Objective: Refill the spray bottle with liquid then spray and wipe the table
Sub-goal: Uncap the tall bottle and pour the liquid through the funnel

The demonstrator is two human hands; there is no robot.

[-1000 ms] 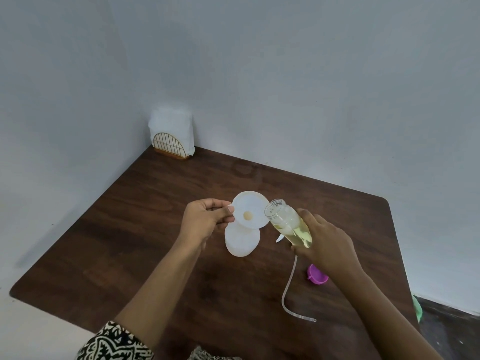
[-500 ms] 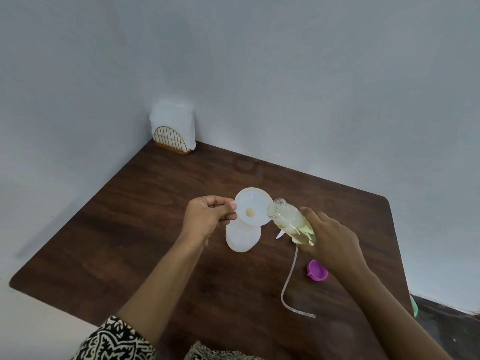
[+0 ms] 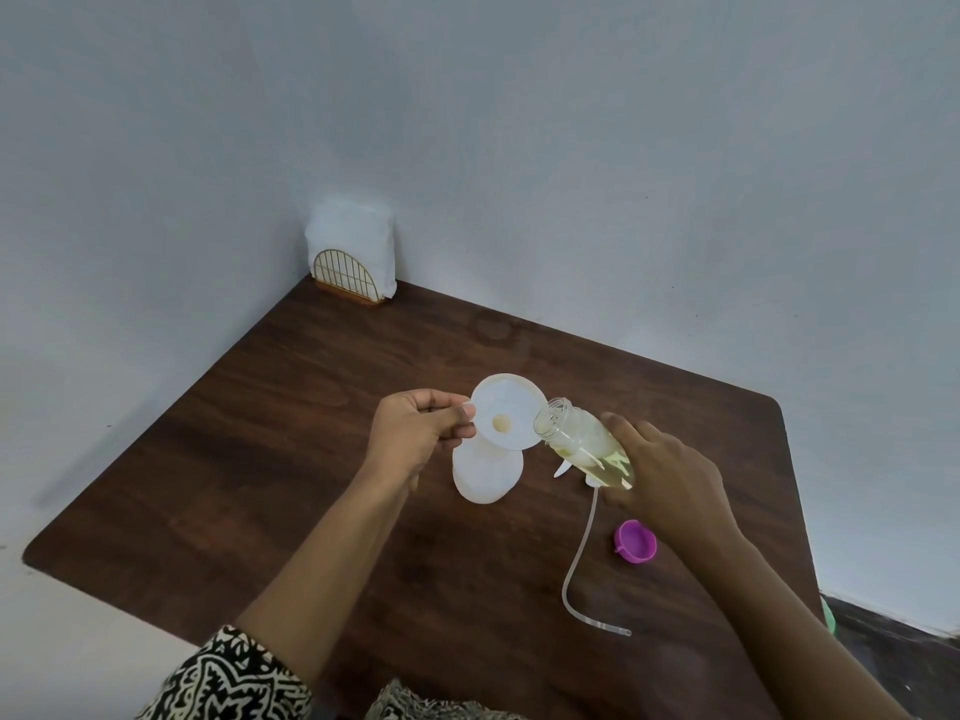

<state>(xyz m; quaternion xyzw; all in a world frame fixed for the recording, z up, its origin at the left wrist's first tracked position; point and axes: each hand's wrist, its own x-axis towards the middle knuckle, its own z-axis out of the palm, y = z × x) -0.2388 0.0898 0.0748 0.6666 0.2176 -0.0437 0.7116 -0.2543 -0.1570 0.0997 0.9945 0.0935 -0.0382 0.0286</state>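
Note:
A white funnel [image 3: 506,410] sits in the neck of the white spray bottle [image 3: 485,475], which stands near the middle of the dark wooden table [image 3: 311,407]. My left hand [image 3: 415,433] pinches the funnel's tab at its left rim. My right hand [image 3: 670,480] holds a clear bottle of pale yellow liquid [image 3: 587,444], tilted with its open mouth over the funnel's right rim. Yellow liquid shows in the funnel's hole. The spray head lies behind the clear bottle, mostly hidden, and its dip tube [image 3: 579,569] trails toward me.
A purple cap [image 3: 636,540] lies on the table to the right of the tube. A gold wire holder with white napkins [image 3: 353,262] stands in the far left corner against the grey wall. A green object [image 3: 828,613] peeks past the table's right edge.
My right hand has tipped the clear bottle further, bringing its mouth over the funnel rim. My left hand keeps its hold on the funnel.

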